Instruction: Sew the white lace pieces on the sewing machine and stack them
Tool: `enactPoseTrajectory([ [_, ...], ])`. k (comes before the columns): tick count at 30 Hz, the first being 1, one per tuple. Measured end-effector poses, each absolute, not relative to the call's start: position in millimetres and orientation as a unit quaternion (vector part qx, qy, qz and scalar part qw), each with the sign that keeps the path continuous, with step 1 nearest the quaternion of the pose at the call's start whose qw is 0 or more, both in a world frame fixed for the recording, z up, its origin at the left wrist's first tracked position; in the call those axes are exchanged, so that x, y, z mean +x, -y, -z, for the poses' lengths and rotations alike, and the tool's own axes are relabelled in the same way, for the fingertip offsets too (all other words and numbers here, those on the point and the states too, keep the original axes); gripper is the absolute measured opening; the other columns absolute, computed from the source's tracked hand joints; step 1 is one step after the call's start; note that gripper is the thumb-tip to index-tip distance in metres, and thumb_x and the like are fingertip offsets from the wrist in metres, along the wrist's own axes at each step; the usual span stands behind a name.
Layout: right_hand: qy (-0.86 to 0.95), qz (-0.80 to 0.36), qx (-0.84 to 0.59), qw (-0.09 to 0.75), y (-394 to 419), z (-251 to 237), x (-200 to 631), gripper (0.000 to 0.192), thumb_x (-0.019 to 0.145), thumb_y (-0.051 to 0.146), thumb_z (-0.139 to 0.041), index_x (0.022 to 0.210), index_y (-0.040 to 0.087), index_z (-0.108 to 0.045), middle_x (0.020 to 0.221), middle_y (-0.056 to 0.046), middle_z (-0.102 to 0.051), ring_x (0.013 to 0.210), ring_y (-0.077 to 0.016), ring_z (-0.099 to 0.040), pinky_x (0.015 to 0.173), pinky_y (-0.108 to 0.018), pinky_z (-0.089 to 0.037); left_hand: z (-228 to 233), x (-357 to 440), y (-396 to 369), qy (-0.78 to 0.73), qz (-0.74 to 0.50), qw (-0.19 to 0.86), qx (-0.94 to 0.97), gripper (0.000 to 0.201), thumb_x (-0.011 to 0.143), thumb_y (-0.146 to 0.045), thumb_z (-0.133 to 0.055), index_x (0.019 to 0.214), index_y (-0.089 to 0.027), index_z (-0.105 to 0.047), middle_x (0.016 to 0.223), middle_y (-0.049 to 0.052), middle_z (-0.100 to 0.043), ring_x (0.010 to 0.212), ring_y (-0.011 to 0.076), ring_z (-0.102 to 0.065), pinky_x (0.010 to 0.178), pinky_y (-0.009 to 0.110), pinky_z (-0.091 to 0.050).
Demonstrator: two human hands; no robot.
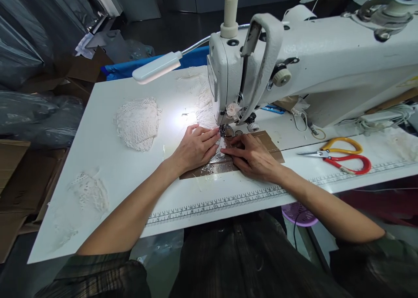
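Nearest the camera, at the bottom centre of the frame: your dark plaid shirt. Your left hand, at centre, lay palm down, fingers nearly straight and close together, with no grip visible. Your right hand, just right of centre, was partly curled, index finger stretched out to a small piece of white lace; whether its thumb pinched anything could not be told. The white lace lay between your hands, just in front of the presser foot, over a brown sheet. Upper right: one white sewing machine. Left of centre: one lace bundle. Lower left: one flatter lace scrap. Both lay on the white table. Above centre-left hung one lit lamp. Right side: one pair of scissors, one handle yellow, one red, blades pointing left. Along the table's near edge ran a printed ruler. Lower right, below the tabletop: one purple basket.
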State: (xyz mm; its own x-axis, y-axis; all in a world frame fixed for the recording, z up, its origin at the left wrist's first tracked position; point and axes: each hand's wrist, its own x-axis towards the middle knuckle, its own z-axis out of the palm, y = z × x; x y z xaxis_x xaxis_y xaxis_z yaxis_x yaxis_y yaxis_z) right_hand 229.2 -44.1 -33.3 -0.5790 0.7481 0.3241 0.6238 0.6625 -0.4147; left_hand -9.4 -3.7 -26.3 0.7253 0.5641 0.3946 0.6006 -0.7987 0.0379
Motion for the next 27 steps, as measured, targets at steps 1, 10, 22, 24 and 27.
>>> enactPoseTrajectory([
  [1,0.880,-0.128,-0.389,0.243,44.0,33.4,229.2,0.037,0.093,0.018,-0.053,0.122,0.029,-0.072,0.116,-0.012,-0.056,0.107,-0.0276,-0.051,0.093,-0.048,-0.045,25.8,-9.0,4.5,0.317,0.193,0.049,-0.927,0.031,0.101,-0.028,-0.046,0.126,-0.019,-0.063,0.138,0.009,-0.062,0.111,0.0264,-0.062,0.101,0.055,-0.043],
  [10,0.875,-0.131,-0.397,0.246,44.2,33.9,228.9,0.036,0.094,0.018,-0.052,0.122,0.029,-0.072,0.115,-0.012,-0.057,0.107,-0.0279,-0.052,0.093,-0.048,-0.045,18.8,-5.9,6.9,0.320,0.147,0.092,-0.931,0.031,0.099,-0.025,-0.046,0.123,-0.018,-0.066,0.135,0.010,-0.064,0.105,0.0270,-0.065,0.103,0.056,-0.042],
  [22,0.877,-0.117,-0.396,0.246,44.8,35.2,228.6,0.036,0.094,0.019,-0.051,0.122,0.029,-0.072,0.115,-0.012,-0.056,0.107,-0.0281,-0.051,0.092,-0.048,-0.045,22.8,-6.9,5.1,0.309,0.154,0.094,-0.934,0.032,0.099,-0.025,-0.047,0.126,-0.019,-0.064,0.136,0.011,-0.063,0.106,0.0278,-0.064,0.105,0.061,-0.040],
  [24,0.877,-0.116,-0.398,0.243,44.7,35.1,228.5,0.036,0.095,0.019,-0.051,0.122,0.029,-0.072,0.115,-0.012,-0.056,0.107,-0.0281,-0.051,0.092,-0.048,-0.045,23.9,-7.9,5.2,0.308,0.160,0.088,-0.934,0.033,0.100,-0.027,-0.046,0.127,-0.019,-0.063,0.137,0.010,-0.062,0.107,0.0280,-0.063,0.105,0.061,-0.040],
  [27,0.877,-0.117,-0.400,0.240,44.8,35.0,228.5,0.036,0.095,0.019,-0.051,0.123,0.029,-0.072,0.116,-0.012,-0.056,0.107,-0.0283,-0.051,0.092,-0.049,-0.045,24.8,-9.0,5.5,0.316,0.166,0.067,-0.932,0.033,0.100,-0.028,-0.046,0.129,-0.021,-0.062,0.140,0.009,-0.060,0.109,0.0279,-0.062,0.105,0.061,-0.041],
])
